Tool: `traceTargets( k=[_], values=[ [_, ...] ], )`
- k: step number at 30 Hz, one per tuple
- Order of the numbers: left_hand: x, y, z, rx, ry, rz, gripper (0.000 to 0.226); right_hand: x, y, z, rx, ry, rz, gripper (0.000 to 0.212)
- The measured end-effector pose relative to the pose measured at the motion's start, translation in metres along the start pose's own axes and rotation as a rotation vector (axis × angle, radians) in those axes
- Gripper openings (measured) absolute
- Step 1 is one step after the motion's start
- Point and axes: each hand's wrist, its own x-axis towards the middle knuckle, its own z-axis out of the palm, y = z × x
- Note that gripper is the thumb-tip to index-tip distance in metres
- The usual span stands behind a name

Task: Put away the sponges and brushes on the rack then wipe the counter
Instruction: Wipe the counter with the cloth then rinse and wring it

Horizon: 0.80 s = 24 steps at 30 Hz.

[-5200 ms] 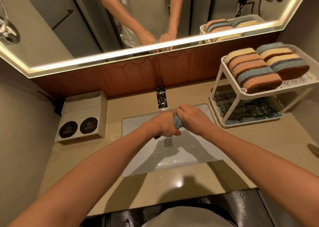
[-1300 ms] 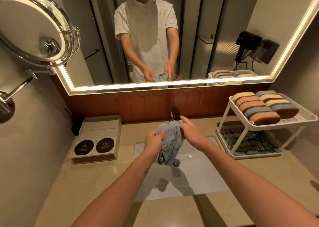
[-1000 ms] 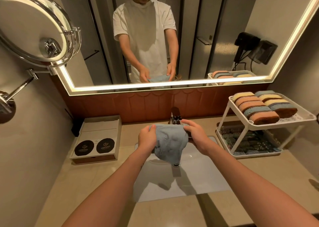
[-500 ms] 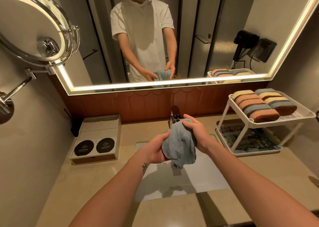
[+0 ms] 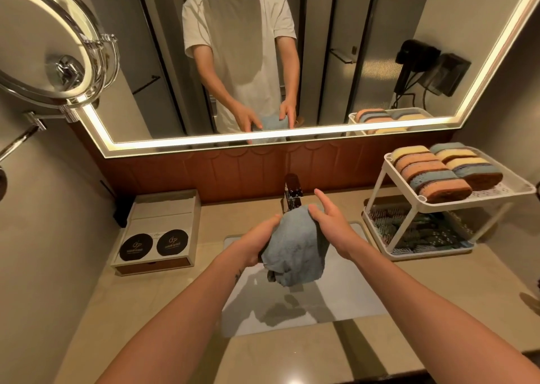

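Over the sink [image 5: 336, 302], you are holding a bunched blue cloth [image 5: 295, 246], your left hand [image 5: 258, 245] curling round its side and your right hand [image 5: 331, 223] pinching its top, while sponges [image 5: 432, 170] are lying on the top shelf of the rack [image 5: 422, 206], brushes [image 5: 418, 231] below.

The cloth [image 5: 295, 246] is soft, matt terry. The worktop [image 5: 292, 357] is smooth polished stone, the tap [image 5: 293, 192] shiny metal. The rack [image 5: 420, 205] is white plastic; its sponges [image 5: 438, 170] look porous.

— What sits on the bench [image 5: 163, 310]?
— A flat box [image 5: 159, 231] at left, a white two-tier rack [image 5: 420, 201] at right, a faucet [image 5: 292, 192] behind the sunken sink [image 5: 350, 302].
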Motion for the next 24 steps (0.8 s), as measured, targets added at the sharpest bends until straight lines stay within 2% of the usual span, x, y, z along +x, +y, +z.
traceTargets(
  k=[2,4,8,10,12,14,15,17,19,20,21,24],
  values=[
    [-0.002,0.0,-0.005,-0.107,-0.086,-0.16,0.062,-0.001,-0.001,-0.002,0.054,-0.058,-0.008,0.063],
    [0.003,-0.005,-0.008,-0.152,-0.088,-0.249,0.068,-0.001,0.0,-0.006,0.108,-0.092,-0.006,0.062],
    [0.009,-0.015,-0.008,-0.256,-0.182,-0.272,0.077,0.0,-0.002,-0.009,0.298,-0.134,0.024,0.061],
    [0.01,-0.015,0.0,-0.298,-0.177,-0.284,0.078,0.0,-0.004,-0.01,0.359,-0.156,0.055,0.062],
    [0.012,-0.013,0.012,-0.148,-0.009,-0.206,0.075,0.004,-0.005,-0.012,0.393,-0.15,0.073,0.061],
    [0.014,-0.01,0.024,-0.046,0.154,-0.048,0.065,0.01,-0.005,-0.016,0.456,-0.133,0.109,0.058],
    [0.016,-0.008,0.026,-0.092,0.177,0.026,0.057,0.011,-0.005,-0.017,0.505,-0.123,0.14,0.056],
    [0.02,-0.004,0.027,-0.254,0.096,0.155,0.043,0.018,-0.003,-0.023,0.546,-0.111,0.175,0.052],
    [0.018,0.0,0.027,-0.431,-0.019,0.23,0.04,0.022,-0.002,-0.027,0.492,-0.096,0.178,0.054],
    [0.018,0.001,0.028,-0.485,-0.023,0.258,0.039,0.024,-0.001,-0.029,0.452,-0.089,0.169,0.055],
    [0.02,0.001,0.029,-0.507,0.019,0.284,0.04,0.027,-0.001,-0.031,0.404,-0.085,0.155,0.055],
    [0.024,0.003,0.033,-0.482,0.301,0.371,0.039,0.034,0.003,-0.036,0.215,-0.076,0.089,0.055]
  ],
)
